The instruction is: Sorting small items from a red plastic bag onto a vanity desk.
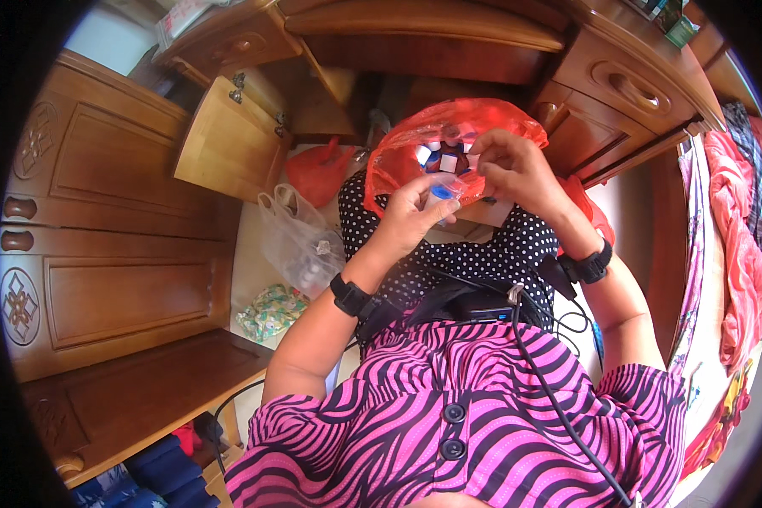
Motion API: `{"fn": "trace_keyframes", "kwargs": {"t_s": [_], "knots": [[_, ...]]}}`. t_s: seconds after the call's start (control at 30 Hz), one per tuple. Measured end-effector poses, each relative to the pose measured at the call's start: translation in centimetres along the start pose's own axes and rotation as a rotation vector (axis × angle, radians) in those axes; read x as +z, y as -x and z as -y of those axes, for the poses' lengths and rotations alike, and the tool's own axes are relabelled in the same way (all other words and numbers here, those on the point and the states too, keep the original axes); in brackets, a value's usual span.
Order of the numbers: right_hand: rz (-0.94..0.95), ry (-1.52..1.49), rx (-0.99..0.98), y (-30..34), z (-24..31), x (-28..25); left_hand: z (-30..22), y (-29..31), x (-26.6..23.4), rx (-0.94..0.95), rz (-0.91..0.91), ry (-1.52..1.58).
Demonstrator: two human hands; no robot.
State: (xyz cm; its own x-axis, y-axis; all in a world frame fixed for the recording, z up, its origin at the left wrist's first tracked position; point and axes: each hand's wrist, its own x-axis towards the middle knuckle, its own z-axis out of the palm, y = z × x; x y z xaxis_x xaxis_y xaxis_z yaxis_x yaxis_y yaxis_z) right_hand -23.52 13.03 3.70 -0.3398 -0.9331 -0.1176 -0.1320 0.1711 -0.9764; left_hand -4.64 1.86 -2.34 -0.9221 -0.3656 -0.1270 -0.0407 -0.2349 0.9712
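Note:
My left hand (413, 209) is closed on a small clear container with a round blue part (441, 193), perhaps its cap; its exact kind is hard to make out. My right hand (516, 169) hovers over the right side of a red plastic bag (389, 173). Its fingers are bent and apart, with nothing visible between them. The bag gapes open in front of my lap. Inside lie several small boxes and bottles (449, 162), white, blue and dark brown. Both wrists wear black straps.
A cupboard door (229, 140) stands open at the far left. Below it are another red bag (317, 172), a clear plastic bag (300, 241) and a green patterned cloth (273, 312). Wooden drawers (626, 85) rise at the right, near heaped clothes (732, 245). A black cable (559, 398) crosses my front.

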Motion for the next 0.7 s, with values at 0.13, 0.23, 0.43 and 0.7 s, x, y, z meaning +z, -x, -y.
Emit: {"fn": "trace_keyframes", "kwargs": {"t_s": [0.13, 0.23, 0.43, 0.7], "knots": [[0.159, 0.249, -0.348, 1.0, 1.5, 0.5, -0.2, 0.3, 0.3, 0.093, -0.027, 0.129], [0.22, 0.397, -0.48, 0.7, 0.7, 1.3, 0.1, 0.1, 0.1, 0.097, 0.004, 0.149], [0.211, 0.331, -0.42, 0.6, 0.8, -0.1, -0.3, 0.6, -0.1, 0.066, 0.066, 0.098], [0.192, 0.278, -0.446, 0.8, -0.1, 0.6, -0.5, 0.7, 0.3, 0.127, 0.031, 0.131]]}}
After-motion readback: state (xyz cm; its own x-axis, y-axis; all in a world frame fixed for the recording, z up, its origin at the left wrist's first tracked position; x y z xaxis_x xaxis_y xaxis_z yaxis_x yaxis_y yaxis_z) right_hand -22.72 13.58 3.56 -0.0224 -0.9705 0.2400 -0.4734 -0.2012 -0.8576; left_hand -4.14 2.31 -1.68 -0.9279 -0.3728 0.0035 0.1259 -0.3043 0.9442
